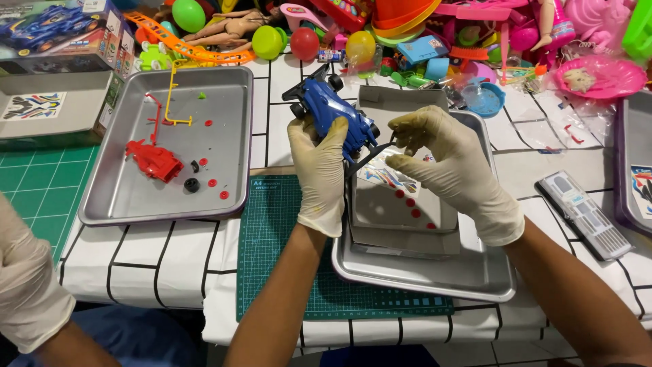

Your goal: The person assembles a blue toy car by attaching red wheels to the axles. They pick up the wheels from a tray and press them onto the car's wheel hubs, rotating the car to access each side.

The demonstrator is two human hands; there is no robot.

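Latex-gloved left hand (318, 173) is closed around a blue toy car (333, 112), lifted off the tabletop and tilted nose-up. Right hand (451, 170) pinches a thin dark tool (370, 158), tip touching the car's underside near the rear.

Risk, my read: the grip is only at the car's lower end, so a hard push from the tool could twist it loose; the tip could also slip off and jab the left glove.

Under the hands: one steel tray (475, 272) with a grey box lid (407, 204) and five small red discs (407, 202), on a green cutting mat (272, 258). Left of the hands: a second tray (109, 204), one red car body (155, 162), one yellow parts frame (173, 95), two black wheels, a few red bits. Right: one flat grey case (584, 214). Beyond: a toy pile (407, 34). Far left: another person's gloved hand (27, 292).
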